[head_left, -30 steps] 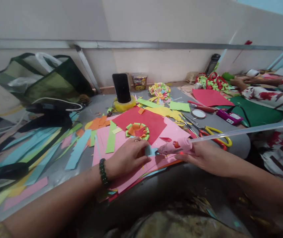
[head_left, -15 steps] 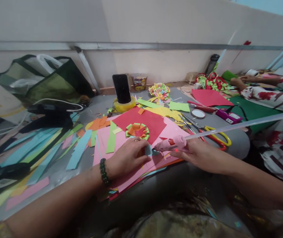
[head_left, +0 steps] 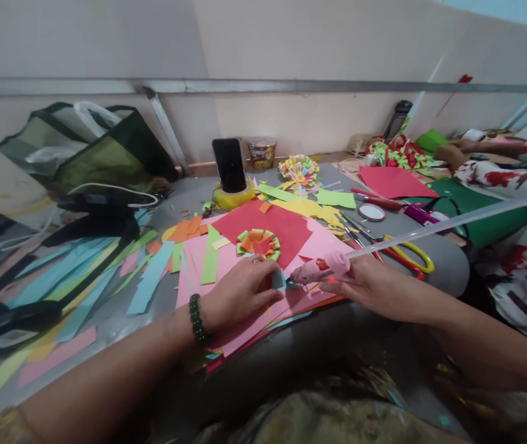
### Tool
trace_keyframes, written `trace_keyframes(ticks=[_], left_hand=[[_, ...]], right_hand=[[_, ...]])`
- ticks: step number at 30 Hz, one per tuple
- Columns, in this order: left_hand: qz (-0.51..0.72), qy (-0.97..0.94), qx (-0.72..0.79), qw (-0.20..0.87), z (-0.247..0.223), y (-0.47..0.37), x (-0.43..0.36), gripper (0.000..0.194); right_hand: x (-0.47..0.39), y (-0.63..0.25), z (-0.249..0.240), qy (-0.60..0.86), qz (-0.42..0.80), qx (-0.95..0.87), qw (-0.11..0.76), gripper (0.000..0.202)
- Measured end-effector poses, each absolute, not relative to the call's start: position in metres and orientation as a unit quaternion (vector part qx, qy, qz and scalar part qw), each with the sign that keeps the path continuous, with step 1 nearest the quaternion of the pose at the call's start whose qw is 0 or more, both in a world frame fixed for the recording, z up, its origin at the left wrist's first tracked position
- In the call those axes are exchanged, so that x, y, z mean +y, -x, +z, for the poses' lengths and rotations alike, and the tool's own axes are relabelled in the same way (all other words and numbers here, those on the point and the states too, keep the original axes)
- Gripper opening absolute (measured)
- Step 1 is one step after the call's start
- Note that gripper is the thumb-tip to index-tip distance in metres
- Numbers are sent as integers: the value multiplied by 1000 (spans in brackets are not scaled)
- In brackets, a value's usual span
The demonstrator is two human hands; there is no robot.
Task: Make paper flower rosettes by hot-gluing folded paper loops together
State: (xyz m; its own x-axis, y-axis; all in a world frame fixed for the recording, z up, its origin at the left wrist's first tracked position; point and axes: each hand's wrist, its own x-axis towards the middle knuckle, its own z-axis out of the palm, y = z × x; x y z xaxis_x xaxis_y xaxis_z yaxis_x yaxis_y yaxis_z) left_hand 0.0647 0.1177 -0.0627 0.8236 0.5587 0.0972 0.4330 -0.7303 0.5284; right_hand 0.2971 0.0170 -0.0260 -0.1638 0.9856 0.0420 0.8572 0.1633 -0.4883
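Note:
My right hand is wrapped round a pink hot glue gun, with a long clear glue stick reaching out of its back to the right. The gun's dark nozzle points left, at a small light-blue paper piece. My left hand pinches that blue paper between thumb and fingers. A green and orange paper flower lies just beyond my left fingers. Pink paper sheets are beneath both hands, and a red sheet lies on top of them.
Coloured paper strips cover the left of the table. Scissors and a round white disc lie right. A phone leans in a yellow tape roll at the back. A co-worker's hand is at far right.
The whole view has shifted slightly, so things sit a little further right. Both hands keep nearly the same pose, with the nozzle still close to the blue paper.

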Motion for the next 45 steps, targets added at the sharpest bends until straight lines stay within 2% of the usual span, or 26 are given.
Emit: trace_keyframes(ticks=[5,11,17,24,29,32,35,38,42,45], left_hand=[[129,-923,269,245,-63,-64,117,20],[129,-922,271,245,-63,-64,117,16],[128,-923,270,244,-63,-63,117,14],[138,-919,276,246,-63,-63,118,19],[261,-890,252,276,-65,-60,119,5],[378,-843,244,296,-68,-58,118,10],[446,-808,252,289,-71,-56,118,15],[471,-791,255,296,-73,-55,121,15],[478,-768,269,330,-73,-55,123,16],[479,-739,294,372,-70,-56,123,23]], right_hand=[[16,-296,-24,596,215,-755,168,51],[18,-296,-28,606,178,-750,195,58],[10,-308,-24,582,203,-765,187,46],[0,-326,-6,622,199,-691,311,54],[14,-379,-2,727,79,-536,422,55],[29,-416,-7,783,37,-478,397,50],[41,-441,-18,852,49,-419,311,44],[46,-452,-32,874,73,-411,248,47],[45,-456,-41,874,71,-423,227,55],[34,-460,-42,871,47,-442,208,47]])
